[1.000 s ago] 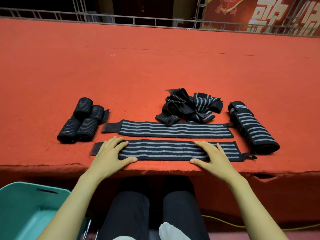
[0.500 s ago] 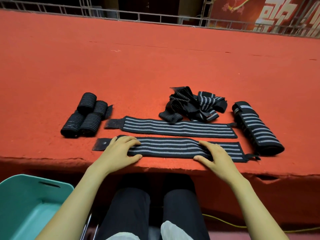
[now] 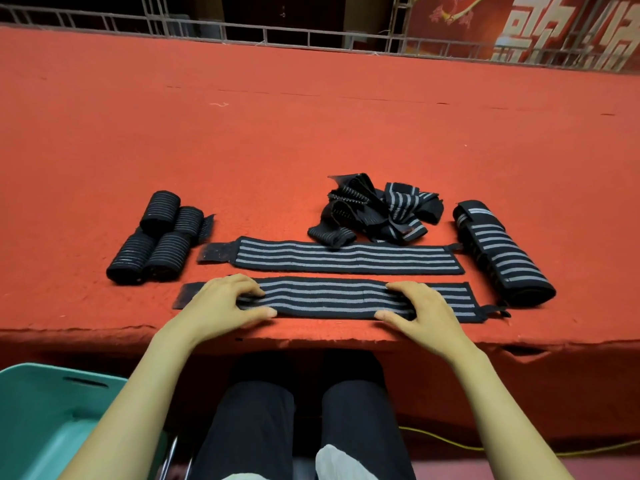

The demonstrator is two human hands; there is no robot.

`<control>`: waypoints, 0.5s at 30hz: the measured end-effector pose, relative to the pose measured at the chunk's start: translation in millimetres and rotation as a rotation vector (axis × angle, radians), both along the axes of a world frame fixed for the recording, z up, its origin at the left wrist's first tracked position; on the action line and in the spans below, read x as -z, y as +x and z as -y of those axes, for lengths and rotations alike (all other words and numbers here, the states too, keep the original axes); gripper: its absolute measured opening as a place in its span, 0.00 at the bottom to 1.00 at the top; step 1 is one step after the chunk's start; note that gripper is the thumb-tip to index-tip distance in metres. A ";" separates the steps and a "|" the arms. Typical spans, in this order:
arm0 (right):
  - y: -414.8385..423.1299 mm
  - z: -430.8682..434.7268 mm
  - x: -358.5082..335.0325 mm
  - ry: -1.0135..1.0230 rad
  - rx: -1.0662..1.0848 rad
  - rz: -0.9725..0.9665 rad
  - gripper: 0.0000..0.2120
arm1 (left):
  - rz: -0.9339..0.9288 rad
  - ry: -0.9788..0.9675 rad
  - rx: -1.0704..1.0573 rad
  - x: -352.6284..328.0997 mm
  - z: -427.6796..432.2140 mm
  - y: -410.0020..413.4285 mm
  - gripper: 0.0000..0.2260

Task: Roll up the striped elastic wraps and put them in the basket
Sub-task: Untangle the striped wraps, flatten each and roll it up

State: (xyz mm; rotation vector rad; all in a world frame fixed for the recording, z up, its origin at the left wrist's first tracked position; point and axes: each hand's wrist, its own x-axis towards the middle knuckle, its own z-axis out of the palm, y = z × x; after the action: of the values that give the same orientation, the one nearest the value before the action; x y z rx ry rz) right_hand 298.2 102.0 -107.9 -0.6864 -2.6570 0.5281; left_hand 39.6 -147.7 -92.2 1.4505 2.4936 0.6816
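Observation:
The near striped elastic wrap (image 3: 325,299) lies flat along the front edge of the red carpeted platform (image 3: 311,133). My left hand (image 3: 221,306) grips it near its left end, fingers curled on top and thumb at the near edge. My right hand (image 3: 419,310) grips it the same way right of its middle. A second flat wrap (image 3: 346,259) lies just behind. Several rolled wraps (image 3: 156,240) sit at the left, a long rolled wrap (image 3: 502,254) at the right, and a tangled pile of wraps (image 3: 377,213) behind. The teal basket (image 3: 38,403) is at the lower left, below the platform.
A metal railing (image 3: 311,32) and a red banner (image 3: 554,26) run along the far side of the platform. My legs in dark trousers (image 3: 301,417) are under the front edge. A yellow cable (image 3: 450,445) lies on the floor at the right.
The fingers of both hands have gone from lying flat on the near wrap to curling on it, and the wrap is slightly bunched under the left hand.

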 end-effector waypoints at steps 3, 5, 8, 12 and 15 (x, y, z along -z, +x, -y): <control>-11.5 -10.5 -6.6 -0.016 -0.037 0.016 0.21 | -0.073 -0.036 -0.010 -5.0 -19.9 -0.6 0.20; -24.5 -19.6 -15.8 -0.104 -0.040 -0.001 0.13 | -0.076 -0.005 -0.001 -9.9 -43.0 4.2 0.12; -50.0 -33.0 -33.6 -0.135 -0.021 -0.020 0.12 | -0.037 0.087 0.042 -16.1 -86.7 19.3 0.08; -89.2 -62.0 -51.0 -0.062 0.070 -0.086 0.17 | -0.001 0.244 0.093 -26.3 -148.0 28.0 0.09; -112.6 -87.9 -59.9 -0.019 0.172 -0.162 0.19 | -0.049 0.358 0.073 -37.5 -190.8 23.6 0.08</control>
State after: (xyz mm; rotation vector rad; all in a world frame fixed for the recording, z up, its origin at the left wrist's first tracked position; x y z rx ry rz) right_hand 185.5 189.9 -48.0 -0.8324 -2.4189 0.5377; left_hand 63.1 43.1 -54.7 1.6811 2.4292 1.1361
